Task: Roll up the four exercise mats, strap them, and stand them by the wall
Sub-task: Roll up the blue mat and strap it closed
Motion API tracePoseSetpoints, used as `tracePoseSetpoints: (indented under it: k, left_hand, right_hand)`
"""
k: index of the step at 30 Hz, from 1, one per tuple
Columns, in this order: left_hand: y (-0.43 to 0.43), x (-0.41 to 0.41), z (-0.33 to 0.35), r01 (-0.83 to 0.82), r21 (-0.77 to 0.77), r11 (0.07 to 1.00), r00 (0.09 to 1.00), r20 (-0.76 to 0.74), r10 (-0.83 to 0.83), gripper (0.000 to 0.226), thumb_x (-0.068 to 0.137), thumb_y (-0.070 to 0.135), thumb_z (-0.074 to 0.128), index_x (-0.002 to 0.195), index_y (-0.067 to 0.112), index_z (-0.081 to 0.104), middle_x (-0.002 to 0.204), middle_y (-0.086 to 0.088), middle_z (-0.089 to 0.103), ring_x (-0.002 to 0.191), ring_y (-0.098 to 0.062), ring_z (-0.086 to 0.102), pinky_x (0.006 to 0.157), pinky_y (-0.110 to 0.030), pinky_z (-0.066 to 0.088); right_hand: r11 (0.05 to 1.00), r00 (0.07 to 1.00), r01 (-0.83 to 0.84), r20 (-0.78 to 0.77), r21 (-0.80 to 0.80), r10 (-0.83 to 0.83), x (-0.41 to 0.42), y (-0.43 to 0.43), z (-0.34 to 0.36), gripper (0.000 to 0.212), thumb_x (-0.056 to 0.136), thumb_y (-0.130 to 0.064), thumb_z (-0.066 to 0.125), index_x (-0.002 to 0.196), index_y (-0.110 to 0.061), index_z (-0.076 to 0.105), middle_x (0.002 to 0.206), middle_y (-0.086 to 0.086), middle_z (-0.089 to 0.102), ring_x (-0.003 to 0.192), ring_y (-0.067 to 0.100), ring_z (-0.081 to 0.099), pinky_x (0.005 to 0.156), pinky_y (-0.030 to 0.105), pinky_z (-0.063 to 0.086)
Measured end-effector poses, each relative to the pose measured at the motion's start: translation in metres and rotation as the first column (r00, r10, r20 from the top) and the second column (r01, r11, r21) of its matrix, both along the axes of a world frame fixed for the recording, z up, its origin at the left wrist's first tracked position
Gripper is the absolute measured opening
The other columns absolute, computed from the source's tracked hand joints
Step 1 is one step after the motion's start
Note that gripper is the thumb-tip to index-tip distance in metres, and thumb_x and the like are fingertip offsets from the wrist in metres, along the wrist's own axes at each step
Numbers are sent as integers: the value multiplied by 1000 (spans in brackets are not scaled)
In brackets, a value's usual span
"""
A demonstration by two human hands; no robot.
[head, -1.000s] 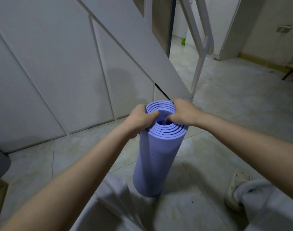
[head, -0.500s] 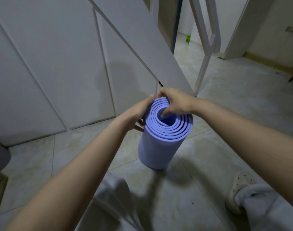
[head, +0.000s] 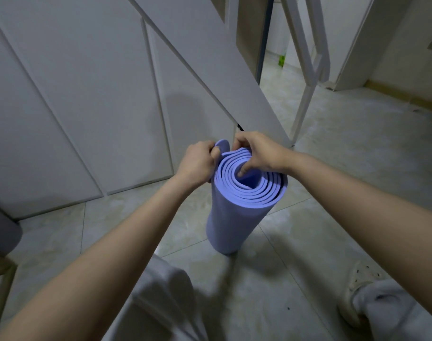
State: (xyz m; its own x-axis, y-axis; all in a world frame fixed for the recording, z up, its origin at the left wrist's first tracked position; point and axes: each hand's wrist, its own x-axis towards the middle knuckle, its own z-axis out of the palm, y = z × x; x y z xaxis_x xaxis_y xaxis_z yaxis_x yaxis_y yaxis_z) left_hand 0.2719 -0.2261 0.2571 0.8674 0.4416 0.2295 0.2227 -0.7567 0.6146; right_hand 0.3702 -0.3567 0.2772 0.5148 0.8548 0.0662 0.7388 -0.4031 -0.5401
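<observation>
Item: purple mat (head: 234, 217), rolled, standing on end on the floor (head: 308, 267), frame centre, leaning slightly.
Left hand (head: 197, 163): pinches the loose outer flap.
Right hand (head: 256, 153): fingers (head: 242, 172) curled into the core.
Step, judged: tightening the roll.
Next: strapping, with the roll held tight.

The rolled mat (head: 237, 217) looks like soft, matt lilac foam; the floor (head: 357, 168) is glossy, marbled tile.

Tiled floor (head: 357, 156), stool (head: 1, 232), white shoe (head: 360, 279)
</observation>
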Motion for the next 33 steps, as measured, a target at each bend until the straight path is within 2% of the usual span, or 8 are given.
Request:
tracePoseSetpoints:
  k: [5, 9, 13, 18, 22, 25, 29, 33]
  left_hand:
    - [4, -2, 13, 64, -104, 993, 998, 36, -60, 32, 93, 12, 39, 62, 12, 45, 53, -3, 49, 47, -25, 56, 49, -34, 50]
    - [-1, -11, 11, 40, -161, 986, 990, -129, -61, 33, 94, 25, 40, 69, 8, 55, 65, -9, 59, 67, -35, 66, 60, -44, 58]
    - [-5, -9, 17, 44, -287, 957, 971, -211, -108, 67, 65, 62, 50, 102, 8, 63, 102, -11, 66, 99, -28, 61, 82, -42, 51]
    - [5, -4, 16, 1, -155, 988, 978, -204, -33, 51, 75, 26, 72, 123, 13, 57, 108, -4, 64, 105, -23, 60, 73, -23, 41]
    - [17, -7, 8, -101, -135, 986, 988, -130, 84, 47, 74, 13, 65, 120, 8, 57, 117, -14, 60, 105, -29, 57, 82, -30, 47]
    - [26, -14, 7, -146, -223, 964, 988, -88, 129, 61, 64, 12, 55, 125, 13, 56, 122, -13, 58, 109, -29, 57, 93, -36, 48]
    - [30, -24, 10, -130, -209, 969, 988, -109, 109, 54, 73, 1, 60, 125, 15, 58, 109, -8, 66, 101, -25, 62, 87, -32, 51]
    - [36, -38, 11, -113, -263, 958, 990, -117, 85, 46, 73, -1, 61, 117, 13, 62, 100, -7, 68, 95, -25, 64, 85, -37, 54]
  right_hand:
    - [996, 996, -25, -85, 84, 32, 4, -1, 8, 45, 56, 1, 86, 75, -23, 53, 74, -7, 59, 67, 9, 56, 62, 19, 45]
    - [997, 979, -2, -205, 72, 17, 2, -2, -11, 44, 58, 4, 84, 77, -22, 54, 75, -6, 60, 60, -4, 55, 57, 11, 43]
    - [991, 971, 55, -238, 125, -24, 5, 15, -16, 43, 59, 5, 83, 83, -16, 54, 82, 1, 61, 75, 11, 58, 67, 18, 48]
    - [977, 983, 128, -155, 168, -102, -2, 36, -15, 48, 61, -5, 86, 99, -8, 57, 94, 3, 59, 87, 16, 56, 78, 26, 47]
    - [953, 951, 283, -161, 105, -265, -15, 48, -14, 66, 66, -16, 84, 119, -4, 46, 117, 10, 53, 107, 24, 52, 88, 30, 43]
    - [932, 917, 353, -168, -88, -363, -26, 46, -22, 72, 76, -27, 74, 131, -2, 36, 129, 13, 47, 117, 31, 50, 90, 37, 48]
    - [945, 902, 304, -285, -120, -326, -35, 41, -24, 44, 80, -23, 59, 121, -11, 48, 109, 12, 63, 75, 34, 69, 54, 43, 59]
    - [971, 968, 196, -130, -133, -213, -40, 45, -14, 25, 86, -16, 53, 110, -14, 48, 96, 11, 63, 66, 33, 68, 52, 40, 58]
